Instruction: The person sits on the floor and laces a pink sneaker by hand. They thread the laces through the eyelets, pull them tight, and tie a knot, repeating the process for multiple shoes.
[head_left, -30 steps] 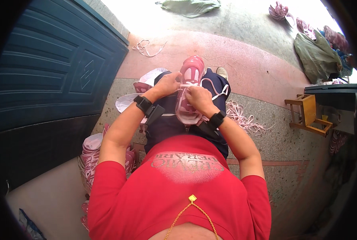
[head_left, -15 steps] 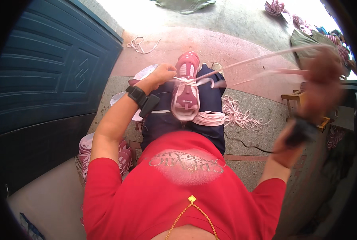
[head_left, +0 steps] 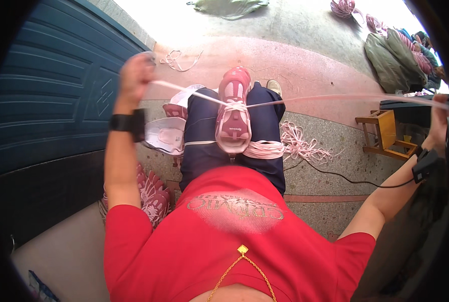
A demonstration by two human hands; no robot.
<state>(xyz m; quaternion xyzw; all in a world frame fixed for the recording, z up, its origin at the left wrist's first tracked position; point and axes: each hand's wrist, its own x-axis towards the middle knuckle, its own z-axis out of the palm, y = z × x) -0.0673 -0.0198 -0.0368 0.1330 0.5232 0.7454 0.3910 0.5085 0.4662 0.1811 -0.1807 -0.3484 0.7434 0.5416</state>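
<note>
While arms spread, hands (head_left: pixel 135 75) grip lace (head_left: pixel 305 98) ends.

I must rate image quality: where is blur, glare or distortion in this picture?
Head view: left hand motion-blurred, right hand softer at the dark fisheye rim; floor at top overexposed to white; door edges bend; shoe in the lap is sharp.

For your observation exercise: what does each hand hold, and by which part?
Each hand, left hand and right hand, grips one end of the pink shoelace threaded through the pink sneaker.
</note>
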